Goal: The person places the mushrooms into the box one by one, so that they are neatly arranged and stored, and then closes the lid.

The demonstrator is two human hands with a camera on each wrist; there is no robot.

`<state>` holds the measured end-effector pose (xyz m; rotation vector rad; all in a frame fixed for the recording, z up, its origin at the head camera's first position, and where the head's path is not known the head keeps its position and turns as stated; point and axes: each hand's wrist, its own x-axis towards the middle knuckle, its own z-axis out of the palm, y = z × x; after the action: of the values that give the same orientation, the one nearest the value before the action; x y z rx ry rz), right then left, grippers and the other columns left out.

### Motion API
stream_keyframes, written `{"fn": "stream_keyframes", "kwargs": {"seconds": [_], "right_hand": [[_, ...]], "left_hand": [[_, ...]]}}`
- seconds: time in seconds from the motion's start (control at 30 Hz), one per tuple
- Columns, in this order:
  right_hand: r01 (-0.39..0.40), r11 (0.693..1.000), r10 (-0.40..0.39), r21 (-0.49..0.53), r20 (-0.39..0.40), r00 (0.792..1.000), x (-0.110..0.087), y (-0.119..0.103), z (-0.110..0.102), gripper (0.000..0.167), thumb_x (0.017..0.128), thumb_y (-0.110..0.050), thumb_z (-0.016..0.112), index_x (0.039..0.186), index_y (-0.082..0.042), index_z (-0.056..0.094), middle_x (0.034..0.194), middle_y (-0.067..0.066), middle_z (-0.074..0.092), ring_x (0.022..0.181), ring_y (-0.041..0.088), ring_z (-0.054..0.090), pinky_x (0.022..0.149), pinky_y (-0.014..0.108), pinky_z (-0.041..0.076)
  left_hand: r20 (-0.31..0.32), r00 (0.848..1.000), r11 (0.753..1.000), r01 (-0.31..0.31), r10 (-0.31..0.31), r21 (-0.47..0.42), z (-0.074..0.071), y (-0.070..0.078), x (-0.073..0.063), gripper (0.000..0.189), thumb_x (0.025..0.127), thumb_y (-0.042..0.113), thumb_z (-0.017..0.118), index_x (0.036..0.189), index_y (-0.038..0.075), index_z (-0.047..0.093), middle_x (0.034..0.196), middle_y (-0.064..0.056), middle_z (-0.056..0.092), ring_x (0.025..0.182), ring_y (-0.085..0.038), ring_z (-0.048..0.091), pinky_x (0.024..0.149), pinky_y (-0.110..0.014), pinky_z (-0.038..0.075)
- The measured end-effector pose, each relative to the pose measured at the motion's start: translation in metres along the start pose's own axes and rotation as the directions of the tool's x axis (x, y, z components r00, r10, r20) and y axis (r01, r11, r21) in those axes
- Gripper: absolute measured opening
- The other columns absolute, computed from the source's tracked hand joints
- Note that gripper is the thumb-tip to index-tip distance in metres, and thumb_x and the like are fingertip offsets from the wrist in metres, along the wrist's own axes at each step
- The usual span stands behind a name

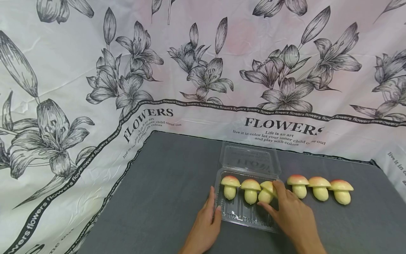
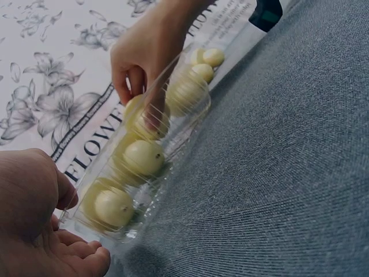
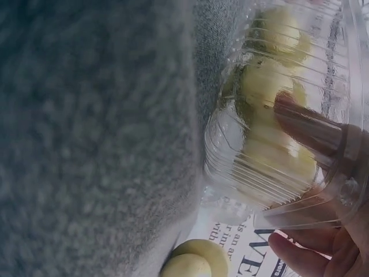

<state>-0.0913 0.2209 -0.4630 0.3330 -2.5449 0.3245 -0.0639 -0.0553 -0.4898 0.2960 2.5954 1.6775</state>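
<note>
A clear plastic clamshell box (image 1: pixel 234 215) lies on the grey surface with its lid (image 1: pixel 248 157) folded back. Two pale yellow mushroom-shaped pieces with reddish cap tops, a left one (image 1: pixel 229 187) and a middle one (image 1: pixel 250 191), stand inside it in a row. My right hand (image 1: pixel 295 211) reaches over the box's right side and pinches a third mushroom-shaped piece (image 1: pixel 265 193), tilted, between thumb and fingers. At the box's left near corner, my left hand (image 1: pixel 204 224) holds the edge, with the thumb at the rim and the fingers along the outside.
To the right of the box, three more mushroom-shaped pieces, among them a middle one (image 1: pixel 319 188), stand in a row on the grey surface (image 1: pixel 158 197). A white flower-printed sheet (image 1: pixel 203 70) rises behind and at the left, with a further fold at the right.
</note>
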Motion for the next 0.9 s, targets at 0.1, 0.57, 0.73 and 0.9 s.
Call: {"fn": "stream_keyframes", "kwargs": {"seconds": [0.1,0.57,0.73,0.9], "right_hand": [[-0.001,1.0,0.001,0.001,0.024,1.0,0.0002,-0.0015,0.0004,0.082,0.073,-0.042,0.096,0.137,-0.009,0.058,0.095,0.021,0.074,0.074,0.041,0.071,0.042,0.054,0.046],[0.031,0.998,-0.029,-0.05,0.034,0.999,0.0011,-0.0052,0.0043,0.083,0.072,-0.042,0.095,0.141,-0.008,0.063,0.131,0.021,0.07,0.097,0.05,0.073,0.057,0.062,0.056],[0.046,0.997,-0.044,-0.068,0.032,0.999,0.0024,-0.0059,0.0048,0.083,0.073,-0.041,0.095,0.14,-0.005,0.063,0.13,0.021,0.071,0.097,0.049,0.073,0.073,0.061,0.06],[0.04,0.994,-0.035,-0.097,0.06,0.998,0.0021,-0.0069,0.0064,0.084,0.073,-0.043,0.093,0.142,-0.005,0.063,0.131,0.025,0.07,0.099,0.053,0.071,0.071,0.063,0.059]], "left_hand": [[0.0,1.0,1.0,0.0,0.0,-0.002,-0.0002,-0.0003,-0.0001,0.067,0.115,0.027,0.046,0.171,0.014,0.012,0.167,-0.016,0.04,0.153,-0.032,0.038,0.121,-0.061,0.033],[0.008,1.0,1.0,0.011,-0.011,-0.011,-0.0016,-0.0001,-0.0015,0.068,0.115,0.029,0.047,0.172,0.017,0.012,0.168,-0.014,0.039,0.154,-0.032,0.036,0.122,-0.061,0.031],[0.008,1.0,1.0,0.014,-0.014,-0.009,-0.0014,-0.0003,-0.0016,0.068,0.115,0.03,0.047,0.172,0.018,0.012,0.168,-0.013,0.039,0.154,-0.031,0.036,0.122,-0.061,0.032],[0.017,1.0,1.0,0.015,-0.014,-0.019,-0.0019,-0.0017,-0.0018,0.069,0.115,0.03,0.047,0.172,0.016,0.011,0.168,-0.014,0.038,0.154,-0.032,0.035,0.122,-0.061,0.031]]}}
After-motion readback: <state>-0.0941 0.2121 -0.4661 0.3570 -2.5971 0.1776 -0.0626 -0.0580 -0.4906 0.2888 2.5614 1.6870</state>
